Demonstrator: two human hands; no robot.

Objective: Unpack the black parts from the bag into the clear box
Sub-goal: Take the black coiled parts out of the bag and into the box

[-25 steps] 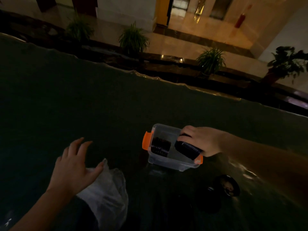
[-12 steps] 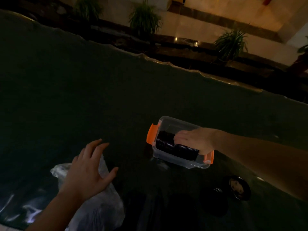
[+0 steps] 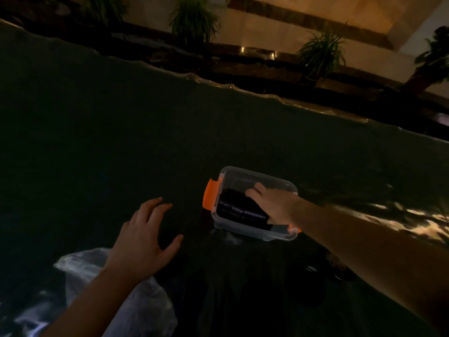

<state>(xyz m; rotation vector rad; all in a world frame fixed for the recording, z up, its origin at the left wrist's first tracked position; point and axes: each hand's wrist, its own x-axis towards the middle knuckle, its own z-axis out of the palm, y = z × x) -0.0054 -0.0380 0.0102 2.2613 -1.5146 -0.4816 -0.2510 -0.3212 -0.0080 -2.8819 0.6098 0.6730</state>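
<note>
Right hand (image 3: 275, 205) presses black parts (image 3: 239, 210) inside clear box (image 3: 245, 175).

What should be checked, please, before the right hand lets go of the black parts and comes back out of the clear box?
1. Black parts inside the clear box, below its rim: ok.
2. Right hand grip on the parts released: cannot tell; the fingers rest on the stack.
3. Box flat on the dark table, not tipped: ok.
4. Orange latch swung clear of the opening: ok.
5. Left hand free for the next pick: ok; open, empty, hovering above the plastic bag.
6. More parts left in the bag: cannot tell; too dark.
</note>
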